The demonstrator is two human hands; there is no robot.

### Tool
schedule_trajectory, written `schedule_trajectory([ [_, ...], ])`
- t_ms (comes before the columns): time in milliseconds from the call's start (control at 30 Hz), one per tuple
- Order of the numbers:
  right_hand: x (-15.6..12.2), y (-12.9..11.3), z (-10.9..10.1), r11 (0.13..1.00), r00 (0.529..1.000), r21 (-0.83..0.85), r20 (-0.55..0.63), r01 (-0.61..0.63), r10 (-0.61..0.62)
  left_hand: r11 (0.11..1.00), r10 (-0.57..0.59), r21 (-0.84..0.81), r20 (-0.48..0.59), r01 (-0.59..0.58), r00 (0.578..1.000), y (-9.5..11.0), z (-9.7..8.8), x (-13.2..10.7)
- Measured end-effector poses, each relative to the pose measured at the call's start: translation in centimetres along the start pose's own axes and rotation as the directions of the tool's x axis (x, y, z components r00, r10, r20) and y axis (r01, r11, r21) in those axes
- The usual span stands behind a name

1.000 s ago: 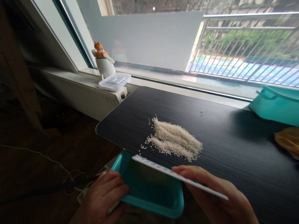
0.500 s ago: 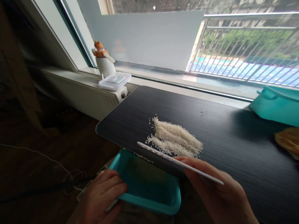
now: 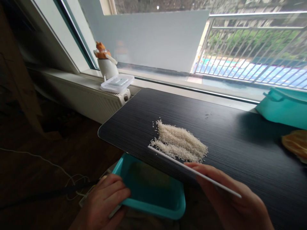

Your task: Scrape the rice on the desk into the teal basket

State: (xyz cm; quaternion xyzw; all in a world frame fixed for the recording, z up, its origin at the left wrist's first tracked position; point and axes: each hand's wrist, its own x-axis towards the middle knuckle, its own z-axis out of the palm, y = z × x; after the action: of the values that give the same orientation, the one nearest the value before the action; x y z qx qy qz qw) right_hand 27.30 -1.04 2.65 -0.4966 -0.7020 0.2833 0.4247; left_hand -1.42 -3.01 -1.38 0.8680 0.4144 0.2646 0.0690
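A pile of white rice [image 3: 180,143] lies on the dark table [image 3: 230,127] near its front edge. My right hand [image 3: 230,198] is closed on a thin white flat card [image 3: 189,169], held edge-on just in front of the rice, its far tip touching the pile's near left side. Below the table's edge, my left hand [image 3: 105,201] grips the near left rim of a teal tray [image 3: 153,191], which sits under the table's front edge.
On the windowsill at the left stand a white jar with an orange figure [image 3: 105,62] and a clear plastic lid [image 3: 117,83]. A teal container [image 3: 283,107] and a yellow cloth [image 3: 296,143] are at the table's right. White cables [image 3: 59,169] lie on the dark floor.
My right hand has carried the card from over the tray up and forward onto the table, to the near side of the rice. The tray and left hand barely moved.
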Motion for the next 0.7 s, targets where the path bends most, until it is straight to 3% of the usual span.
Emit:
schedule_trajectory([
  [100,0.0,0.2,-0.2,0.999,0.996,-0.013,-0.078,-0.039,0.038,0.999,0.008,-0.035,-0.02,-0.009,1.0,0.3,0.3,0.3],
  [267,-0.5,0.1,0.0,0.999,1.0,0.052,-0.003,-0.008,0.008,0.995,0.018,-0.096,0.04,-0.014,0.999,1.0,0.6,0.9],
  [333,-0.7,0.2,-0.2,0.998,1.0,0.059,-0.02,-0.022,0.023,0.993,0.004,-0.118,0.068,0.004,0.998,1.2,0.8,1.0],
  [467,-0.6,0.5,-0.7,0.997,0.993,0.034,-0.095,-0.07,0.073,0.992,-0.029,-0.126,0.026,0.032,0.999,1.4,1.2,0.9],
  [700,-0.7,0.4,-0.5,0.992,0.994,0.078,-0.044,-0.099,0.102,0.989,-0.048,-0.138,0.072,0.057,0.996,1.5,1.3,0.9],
])
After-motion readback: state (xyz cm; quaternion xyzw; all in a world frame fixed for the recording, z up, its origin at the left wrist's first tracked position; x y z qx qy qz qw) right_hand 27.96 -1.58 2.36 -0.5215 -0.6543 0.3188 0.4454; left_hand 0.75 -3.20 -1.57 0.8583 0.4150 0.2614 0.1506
